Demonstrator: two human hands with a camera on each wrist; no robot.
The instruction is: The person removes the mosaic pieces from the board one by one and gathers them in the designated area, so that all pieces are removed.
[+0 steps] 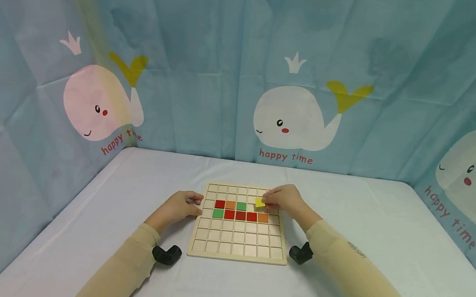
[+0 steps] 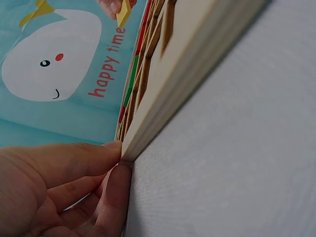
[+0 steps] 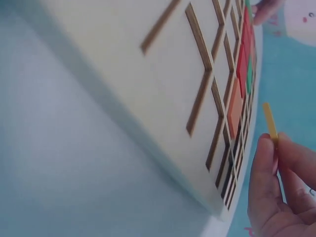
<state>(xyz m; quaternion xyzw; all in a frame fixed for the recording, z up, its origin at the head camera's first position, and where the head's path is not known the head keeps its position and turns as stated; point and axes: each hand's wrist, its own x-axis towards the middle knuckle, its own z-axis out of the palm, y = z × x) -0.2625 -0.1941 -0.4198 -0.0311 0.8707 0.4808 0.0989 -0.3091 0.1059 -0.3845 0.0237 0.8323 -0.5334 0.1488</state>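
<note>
Yellow tile (image 1: 259, 203): right hand (image 1: 287, 199) pinches it, left (image 1: 175, 209) grips board (image 1: 236, 258); backdrop (image 1: 206, 115) reads "happy time".

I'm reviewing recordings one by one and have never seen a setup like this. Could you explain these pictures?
There is no machine here: a person is working with two bare hands. The wide picture comes from a camera worn on the head, looking forward and down. The two closer pictures come from cameras worn on the left and right wrists.

On the white table lies a wooden board divided into small squares, with eight red, orange and green tiles set in two rows. Behind hangs a blue curtain printed with whales.

The left hand grips the board's left edge. The right hand pinches a yellow tile between its fingers, above the board.
</note>
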